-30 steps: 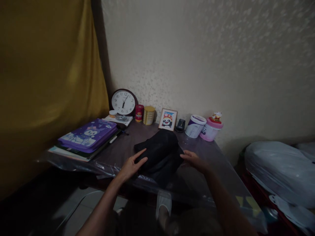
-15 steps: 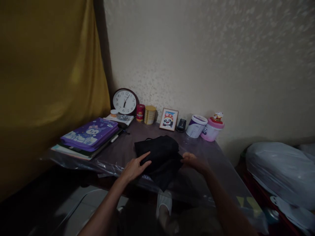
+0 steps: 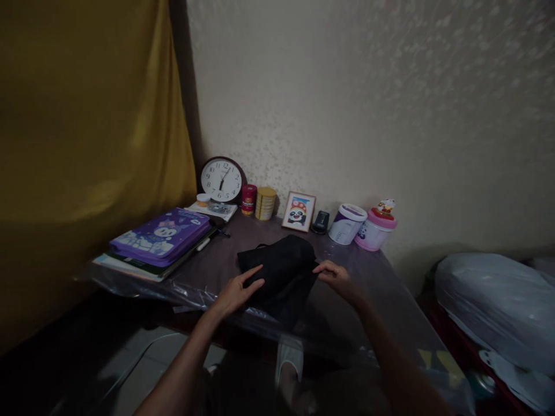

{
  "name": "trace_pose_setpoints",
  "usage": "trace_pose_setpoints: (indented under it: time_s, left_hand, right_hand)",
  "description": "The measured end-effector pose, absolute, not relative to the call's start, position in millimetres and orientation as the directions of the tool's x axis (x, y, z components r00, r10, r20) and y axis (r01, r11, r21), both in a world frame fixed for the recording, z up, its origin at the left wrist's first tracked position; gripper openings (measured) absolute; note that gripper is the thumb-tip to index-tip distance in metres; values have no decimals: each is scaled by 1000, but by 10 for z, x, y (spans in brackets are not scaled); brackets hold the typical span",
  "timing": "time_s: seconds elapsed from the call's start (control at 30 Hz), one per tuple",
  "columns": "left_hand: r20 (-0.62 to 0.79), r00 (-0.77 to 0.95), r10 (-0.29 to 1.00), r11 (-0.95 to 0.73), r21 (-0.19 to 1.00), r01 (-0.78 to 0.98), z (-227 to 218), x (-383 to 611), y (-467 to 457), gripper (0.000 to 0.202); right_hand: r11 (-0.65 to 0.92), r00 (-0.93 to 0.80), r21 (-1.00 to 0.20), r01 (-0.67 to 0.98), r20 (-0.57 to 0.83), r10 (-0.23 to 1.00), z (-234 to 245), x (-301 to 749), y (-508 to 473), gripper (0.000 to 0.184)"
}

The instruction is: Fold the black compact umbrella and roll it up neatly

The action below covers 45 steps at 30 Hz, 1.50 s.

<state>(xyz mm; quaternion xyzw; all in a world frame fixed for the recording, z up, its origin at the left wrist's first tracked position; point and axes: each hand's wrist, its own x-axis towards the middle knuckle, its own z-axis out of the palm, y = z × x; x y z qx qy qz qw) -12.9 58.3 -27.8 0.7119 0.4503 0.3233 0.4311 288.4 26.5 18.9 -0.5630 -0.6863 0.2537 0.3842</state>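
A bundle of black cloth [image 3: 281, 263], folded over and with a small thin loop at its back left edge, lies on the near half of the table. My left hand [image 3: 236, 293] rests against its left side, thumb and forefinger spread on the fabric. At the right side, my right hand [image 3: 336, 276] has its fingertips pinched together on the cloth's edge. What kind of cloth article it is cannot be made out in the dim light.
The table [image 3: 368, 289] has a clear plastic cover. Purple folder [image 3: 162, 234] on books at left; behind stand a clock [image 3: 222, 180], red tin [image 3: 248, 200], yellow tin [image 3: 265, 204], panda picture frame [image 3: 299, 212], black stapler-like object [image 3: 321, 222], white tub [image 3: 347, 224] and pink-lidded tub [image 3: 375, 230].
My right hand has shifted slightly up and left at the cloth's edge. The corner that hung toward the front edge has been drawn back. My left hand stays nearly in place.
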Motion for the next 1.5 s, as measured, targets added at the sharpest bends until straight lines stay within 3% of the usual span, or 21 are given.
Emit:
trace_pose_setpoints:
  time_s: [0.17,0.43,0.87,1.0,1.13,1.3,1.4,1.5]
  left_hand:
    - [-14,461,887,-125,955,269,-247,-143,549,67]
    - [-30,574,818,-129,964,234,-192,-152,500,62]
    - [-120,693,711,-122,950,289,-267,-87,481,58]
    - [-145,693,706,-103,947,304,-217,-117,450,69]
    - [-113,608,786,-201,883,424,-196,-115,418,70]
    - [-102,458,883,-259,708,657,-220,4,337,76]
    - [-74,366,928,-249,607,754,-224,83,285,70]
    - [-62,352,934,-250,590,768,-220,121,267,61]
  right_hand:
    - [416,-124,-649,637,447,886,340,2846,250,5]
    - [447,-139,-644,621,471,871,541,2632,215,9]
    - [236,-18,-751,617,287,958,4,2799,464,18]
    - [186,17,-736,651,259,966,-73,2805,504,19]
    - [171,44,-727,665,266,963,-133,2799,533,20]
    - [177,47,-711,681,283,958,-180,2781,568,22]
    - [183,33,-692,698,287,957,-204,2775,594,22]
    - [178,26,-668,723,284,959,-200,2770,610,23]
